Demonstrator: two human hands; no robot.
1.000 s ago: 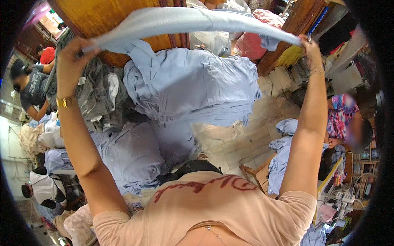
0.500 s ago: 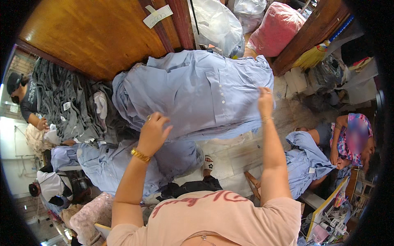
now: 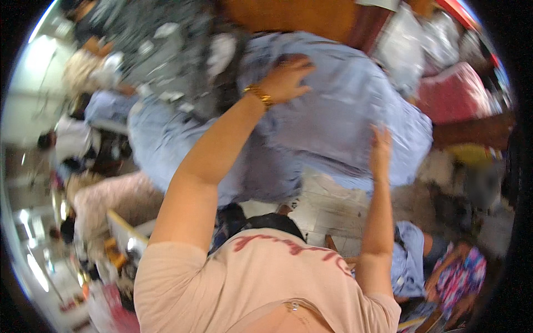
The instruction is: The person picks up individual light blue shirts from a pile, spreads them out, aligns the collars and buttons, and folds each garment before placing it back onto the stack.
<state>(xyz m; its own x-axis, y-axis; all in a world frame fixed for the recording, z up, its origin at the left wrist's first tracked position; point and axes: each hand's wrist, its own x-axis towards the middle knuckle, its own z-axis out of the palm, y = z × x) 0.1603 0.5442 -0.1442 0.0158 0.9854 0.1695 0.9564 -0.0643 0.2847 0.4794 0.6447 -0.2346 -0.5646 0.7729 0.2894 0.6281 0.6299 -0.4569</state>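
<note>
A broad stack of light blue button-front shirts point(image 3: 338, 94) lies ahead of me, its cloth blurred by motion. Over the far left part of the stack reaches my left hand point(image 3: 287, 80), fingers spread and holding nothing; a gold bracelet is on that wrist. My right hand point(image 3: 381, 150) is at the near right part of the stack, fingers stretched out and pointing away from me. Nothing shows in its grip. Whether either palm presses on the cloth I cannot tell.
Dark grey garments point(image 3: 172, 61) are heaped at the far left, with more blue garments point(image 3: 166, 144) nearer. Clear plastic bags point(image 3: 402, 53) and a red sack point(image 3: 452, 94) stand far right. A person in a patterned top point(image 3: 461, 277) sits near right beside a blue garment point(image 3: 408, 266).
The view has swung, placing the shirt stack farther right. My left hand has reached out to the stack's far left part, and my right hand's curled fingers have straightened.
</note>
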